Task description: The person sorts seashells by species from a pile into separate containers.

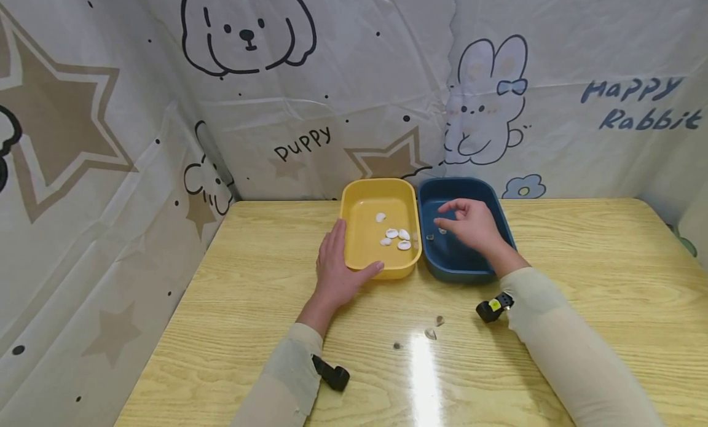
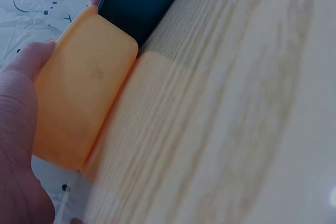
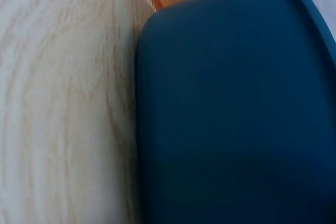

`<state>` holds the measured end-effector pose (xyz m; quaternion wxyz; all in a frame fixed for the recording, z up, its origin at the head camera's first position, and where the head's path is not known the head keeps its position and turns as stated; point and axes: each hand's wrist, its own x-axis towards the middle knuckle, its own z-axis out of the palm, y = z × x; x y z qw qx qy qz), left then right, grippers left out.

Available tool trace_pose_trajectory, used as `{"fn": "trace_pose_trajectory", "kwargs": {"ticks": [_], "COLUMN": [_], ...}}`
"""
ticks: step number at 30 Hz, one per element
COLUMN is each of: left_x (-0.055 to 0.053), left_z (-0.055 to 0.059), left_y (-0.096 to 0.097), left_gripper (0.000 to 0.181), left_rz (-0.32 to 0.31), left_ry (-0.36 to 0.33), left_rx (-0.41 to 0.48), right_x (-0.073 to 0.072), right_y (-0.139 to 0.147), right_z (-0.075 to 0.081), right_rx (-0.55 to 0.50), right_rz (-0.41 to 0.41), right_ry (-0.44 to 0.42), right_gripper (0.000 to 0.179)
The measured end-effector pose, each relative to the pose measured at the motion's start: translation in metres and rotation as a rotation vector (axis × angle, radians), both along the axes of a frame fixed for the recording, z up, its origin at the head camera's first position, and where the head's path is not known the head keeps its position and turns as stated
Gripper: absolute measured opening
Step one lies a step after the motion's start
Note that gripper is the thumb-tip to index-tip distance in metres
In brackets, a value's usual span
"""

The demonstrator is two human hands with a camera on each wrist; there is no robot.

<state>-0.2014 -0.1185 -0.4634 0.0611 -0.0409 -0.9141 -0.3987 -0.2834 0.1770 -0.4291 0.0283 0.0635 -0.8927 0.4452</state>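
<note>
Around the near left corner of a yellow plastic bin [image 1: 370, 261] my left hand [image 1: 336, 267] holds on, thumb over the front rim and fingers along the left side. Several white seashells [image 1: 404, 245] lie inside that bin. My right hand [image 1: 470, 225] hovers over a dark blue bin [image 1: 461, 274], thumb and index finger apart with nothing seen between them. Below its fingertips, small shells [image 1: 429, 237] lie on the blue bin's floor. In the right wrist view the blue bin's outer wall [image 3: 231, 103] hides that hand.
Three small shells [image 1: 430, 333] lie on the wooden table [image 1: 249, 329] in front of the bins. The two bins stand side by side at the table's back edge, against a printed cloth [image 1: 387, 95]. Another cloth side [image 1: 99, 242] hangs along the left.
</note>
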Motion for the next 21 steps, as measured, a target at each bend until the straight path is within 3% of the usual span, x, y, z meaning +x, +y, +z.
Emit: {"fn": "trace_pose_trajectory", "kwargs": {"ticks": [13, 21], "left_x": [0.001, 0.000], "left_z": [0.000, 0.000], "left_y": [0.001, 0.001], "left_gripper": [0.118, 0.119], "left_rz": [0.002, 0.001], "left_ry": [-0.005, -0.002], "left_rx": [0.004, 0.004], "right_x": [0.005, 0.019], "right_y": [0.001, -0.001], "right_z": [0.008, 0.022], "right_rx": [-0.026, -0.023], "right_rz": [0.010, 0.053], "right_ry": [0.005, 0.033], "right_gripper": [0.024, 0.026]}}
